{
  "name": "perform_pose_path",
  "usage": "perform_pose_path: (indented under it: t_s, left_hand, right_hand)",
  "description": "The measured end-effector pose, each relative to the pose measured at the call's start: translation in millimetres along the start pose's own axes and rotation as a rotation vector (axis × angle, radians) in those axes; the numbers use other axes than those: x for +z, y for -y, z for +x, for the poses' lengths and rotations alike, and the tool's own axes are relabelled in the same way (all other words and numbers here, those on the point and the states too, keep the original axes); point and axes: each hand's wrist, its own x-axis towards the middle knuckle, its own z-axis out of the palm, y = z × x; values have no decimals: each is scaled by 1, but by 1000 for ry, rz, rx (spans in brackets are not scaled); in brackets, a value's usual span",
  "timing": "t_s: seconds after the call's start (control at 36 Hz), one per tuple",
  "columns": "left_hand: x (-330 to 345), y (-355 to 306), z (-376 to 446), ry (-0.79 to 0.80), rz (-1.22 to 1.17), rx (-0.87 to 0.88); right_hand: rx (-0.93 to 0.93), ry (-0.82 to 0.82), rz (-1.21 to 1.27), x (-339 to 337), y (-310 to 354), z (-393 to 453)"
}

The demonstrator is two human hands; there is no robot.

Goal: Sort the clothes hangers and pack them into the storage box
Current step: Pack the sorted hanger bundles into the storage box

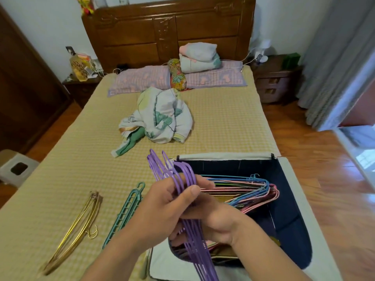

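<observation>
Both hands hold one bundle of purple hangers (192,236) over the near left corner of the storage box (288,199). My left hand (160,207) grips the bundle near its hooks, thumb across the front. My right hand (211,216) curls round the same bundle from the right, partly behind the left hand. The box is dark blue inside with a pale rim, and pink, blue and green wire hangers (249,191) lie in it. On the bed to the left lie teal slotted hangers (125,211) and a stack of gold hangers (77,232).
The box stands at the right foot of a bed (60,179) with a yellow checked cover. A crumpled quilt (160,116) lies mid-bed, pillows and folded bedding by the wooden headboard. A stool (16,167) stands on the left floor, nightstands on both sides.
</observation>
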Motion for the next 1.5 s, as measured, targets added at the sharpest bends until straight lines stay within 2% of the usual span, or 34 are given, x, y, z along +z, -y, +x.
perform_pose_path:
  t_s: [0.08,0.19,0.28,0.31,0.36,0.44,0.53,0.61,0.69,0.94,1.14,1.36,1.44,1.5]
  left_hand:
    - [5,-8,4,119,-80,11]
    - [13,-14,18,143,51,64]
    - [15,-4,18,126,252,165]
    - [13,4,15,92,269,140]
    - [8,25,9,-16,243,-3]
    - [0,72,-4,-93,336,-290]
    - [-5,112,-14,2,444,-506]
    - [-7,134,-18,96,477,-646]
    - [-5,141,-20,137,505,-701]
    - [0,146,-28,129,528,-729]
    - [-2,158,-34,96,480,-743]
    - [-9,167,-42,41,423,-710]
    - [-12,168,-45,-64,376,-662]
    - [-14,171,-48,-175,302,-654]
  right_hand:
    - [-110,-96,-108,-8,5,0]
    - [-382,-284,-404,-23,7,-4]
    - [-468,-506,-137,-33,7,3]
    - [-456,-613,-66,-40,3,6]
    - [-419,-870,-77,-64,-16,11]
    - [-162,-1145,-538,-110,-63,7]
    - [144,-1310,-793,-131,-92,-4]
    - [384,-1303,-862,-140,-108,-7]
    - [555,-1269,-854,-156,-123,-1]
    - [603,-1311,-917,-201,-122,15]
    - [830,-1211,-899,-223,-168,-9]
    - [830,-1112,-889,-227,-148,-19]
    - [776,-1183,-931,-212,-133,-23]
    - [670,-1282,-1042,-194,-123,-21]
